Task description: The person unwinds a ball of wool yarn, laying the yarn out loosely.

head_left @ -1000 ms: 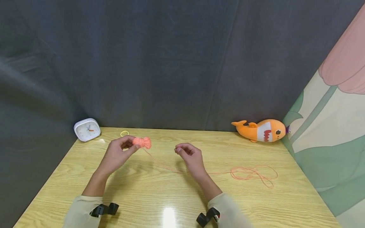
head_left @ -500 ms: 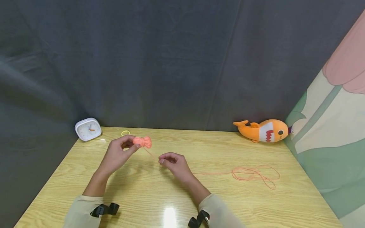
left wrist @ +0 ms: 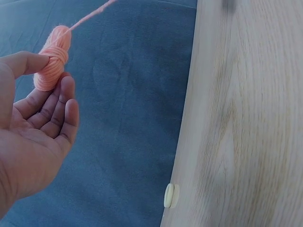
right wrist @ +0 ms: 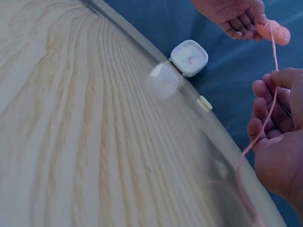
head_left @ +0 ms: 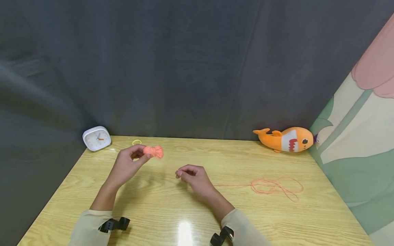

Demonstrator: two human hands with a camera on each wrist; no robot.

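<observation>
A small coral yarn bundle (head_left: 154,151), wrapped round its middle, is pinched between thumb and fingers of my left hand (head_left: 127,164) above the table. The left wrist view shows the thumb pressed on the wraps of the bundle (left wrist: 56,56), and a strand leaving its top. Lower and to the right, my right hand (head_left: 195,179) pinches that yarn strand (right wrist: 274,101) between thumb and forefinger. In the right wrist view the strand runs from the bundle through the right fingertips, then across the palm and down.
Loose loops of coral yarn (head_left: 274,187) lie on the wooden table (head_left: 154,212) at right. A white clock (head_left: 96,138) stands at the back left, near a yellow ring (head_left: 136,141). An orange plush shark (head_left: 284,140) lies at the back right before a dark curtain (head_left: 184,68).
My right hand has moved left and down toward the bundle, then slightly back to the right. My left hand keeps its pinch on the yarn bundle, nearly still.
</observation>
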